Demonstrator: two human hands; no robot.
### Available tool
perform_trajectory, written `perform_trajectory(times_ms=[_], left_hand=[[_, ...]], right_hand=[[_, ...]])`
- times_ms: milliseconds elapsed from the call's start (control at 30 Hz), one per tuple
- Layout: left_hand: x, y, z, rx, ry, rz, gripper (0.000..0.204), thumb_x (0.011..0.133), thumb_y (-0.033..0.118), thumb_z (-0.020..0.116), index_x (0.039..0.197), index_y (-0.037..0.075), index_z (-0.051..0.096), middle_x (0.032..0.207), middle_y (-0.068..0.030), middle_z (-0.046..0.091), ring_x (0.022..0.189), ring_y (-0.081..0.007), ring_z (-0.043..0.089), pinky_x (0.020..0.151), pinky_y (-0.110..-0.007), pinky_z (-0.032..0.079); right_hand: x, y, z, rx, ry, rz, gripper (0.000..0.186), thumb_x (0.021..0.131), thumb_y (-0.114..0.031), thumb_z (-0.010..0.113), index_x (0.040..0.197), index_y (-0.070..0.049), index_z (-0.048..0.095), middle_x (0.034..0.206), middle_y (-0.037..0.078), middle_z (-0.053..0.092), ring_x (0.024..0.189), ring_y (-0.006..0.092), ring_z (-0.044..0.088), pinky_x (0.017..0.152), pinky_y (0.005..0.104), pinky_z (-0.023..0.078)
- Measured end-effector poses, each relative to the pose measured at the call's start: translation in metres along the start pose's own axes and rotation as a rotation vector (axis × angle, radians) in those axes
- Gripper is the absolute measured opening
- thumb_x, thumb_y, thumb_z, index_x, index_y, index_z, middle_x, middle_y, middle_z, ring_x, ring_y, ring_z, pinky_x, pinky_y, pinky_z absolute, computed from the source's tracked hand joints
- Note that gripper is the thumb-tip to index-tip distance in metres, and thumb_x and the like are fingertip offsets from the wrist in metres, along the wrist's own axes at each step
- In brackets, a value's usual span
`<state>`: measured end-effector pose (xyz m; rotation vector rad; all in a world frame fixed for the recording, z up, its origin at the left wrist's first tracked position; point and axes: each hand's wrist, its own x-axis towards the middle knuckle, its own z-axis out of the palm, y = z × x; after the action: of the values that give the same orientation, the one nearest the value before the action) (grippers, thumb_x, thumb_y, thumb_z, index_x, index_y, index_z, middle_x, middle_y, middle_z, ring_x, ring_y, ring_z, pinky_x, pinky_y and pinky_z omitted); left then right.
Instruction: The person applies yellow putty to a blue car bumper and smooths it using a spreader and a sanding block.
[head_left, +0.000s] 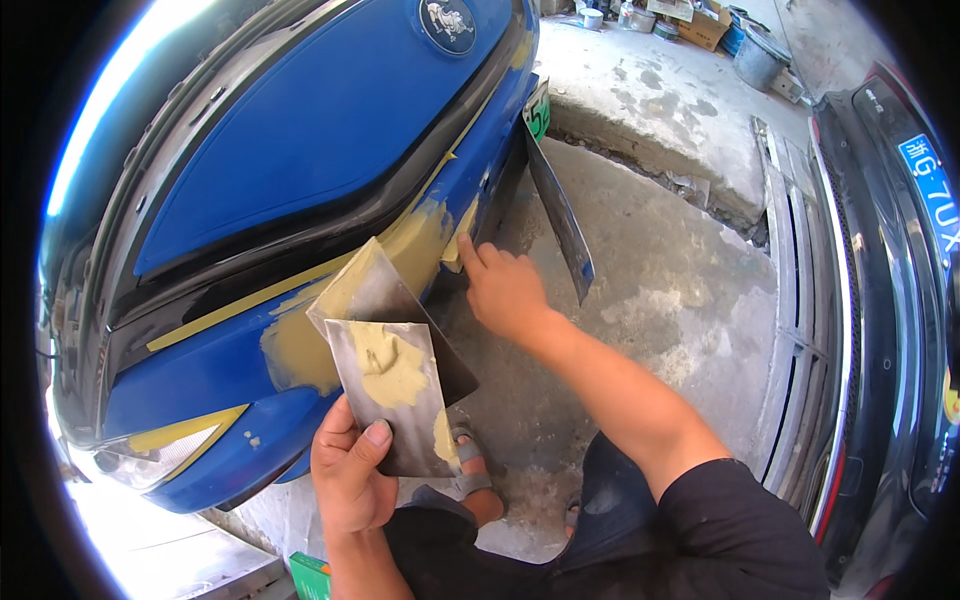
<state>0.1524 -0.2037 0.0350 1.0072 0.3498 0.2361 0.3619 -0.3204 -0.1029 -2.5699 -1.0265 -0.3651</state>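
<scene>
My left hand grips a grey putty board with its thumb on top, and a lump of yellowish putty lies on the board. Behind it, at an angle, a second grey plate shows putty along its upper edge; how it is held is hidden. With my right hand, I hold a flat, yellowish putty spreader at the bumper, index finger extended along it. The blue car bumper carries a broad smear of putty. Yellow masking tape runs along the bumper's upper edge.
A licence plate panel juts from the car's front. A dark car stands at the right, beside a metal grating. Cans, a bucket and a cardboard box sit on the raised concrete ledge. A green box is low left.
</scene>
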Motion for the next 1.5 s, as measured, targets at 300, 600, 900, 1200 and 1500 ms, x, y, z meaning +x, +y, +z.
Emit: perform_trajectory(times_ms=[300, 600, 900, 1200, 1500], left_hand=[[-0.001, 0.000, 0.002, 0.008, 0.021, 0.026, 0.047, 0.083, 0.001, 0.063, 0.128, -0.007, 0.048, 0.120, -0.0149, 0.061, 0.109, -0.0208, 0.059, 0.097, -0.033, 0.043], [0.000, -0.001, 0.003, -0.003, 0.010, 0.024, 0.047, 0.084, 0.002, 0.063, 0.128, -0.008, 0.048, 0.119, -0.0150, 0.061, 0.108, -0.0211, 0.059, 0.097, -0.034, 0.043], [-0.001, -0.001, 0.002, 0.032, -0.004, 0.043, 0.048, 0.085, 0.004, 0.060, 0.129, -0.005, 0.047, 0.121, -0.0133, 0.060, 0.110, -0.0217, 0.059, 0.099, -0.034, 0.043], [-0.004, 0.001, 0.001, 0.022, 0.013, 0.003, 0.050, 0.084, 0.004, 0.060, 0.130, -0.006, 0.046, 0.123, -0.0134, 0.059, 0.111, -0.0220, 0.058, 0.099, -0.034, 0.042], [0.001, -0.009, 0.022, -0.138, -0.107, -0.201, 0.052, 0.083, 0.004, 0.061, 0.132, -0.004, 0.045, 0.122, -0.0132, 0.059, 0.111, -0.0226, 0.058, 0.099, -0.035, 0.043]], right_hand=[[-0.013, -0.006, -0.006, 0.045, 0.131, -0.091, 0.063, 0.072, -0.016, 0.063, 0.131, -0.001, 0.047, 0.085, 0.007, 0.050, 0.074, 0.0230, 0.056, 0.061, 0.0367, 0.041], [-0.011, -0.020, 0.002, -0.291, 0.099, -0.216, 0.057, 0.079, -0.015, 0.055, 0.132, 0.005, 0.047, 0.089, 0.006, 0.053, 0.076, 0.0197, 0.052, 0.062, 0.0336, 0.039], [-0.021, -0.005, -0.014, -0.319, 0.041, -0.313, 0.057, 0.079, -0.017, 0.053, 0.133, 0.003, 0.047, 0.091, 0.005, 0.051, 0.078, 0.0189, 0.049, 0.064, 0.0335, 0.037], [-0.028, 0.002, -0.024, -0.038, -0.027, -0.230, 0.043, 0.083, -0.019, 0.056, 0.121, 0.001, 0.053, 0.092, 0.006, 0.052, 0.083, 0.0204, 0.054, 0.070, 0.0362, 0.041], [-0.026, -0.038, -0.096, 2.450, -0.460, 0.281, 0.039, 0.097, -0.037, 0.047, 0.110, -0.001, 0.058, 0.101, 0.007, 0.064, 0.094, 0.0153, 0.062, 0.081, 0.0311, 0.050]])
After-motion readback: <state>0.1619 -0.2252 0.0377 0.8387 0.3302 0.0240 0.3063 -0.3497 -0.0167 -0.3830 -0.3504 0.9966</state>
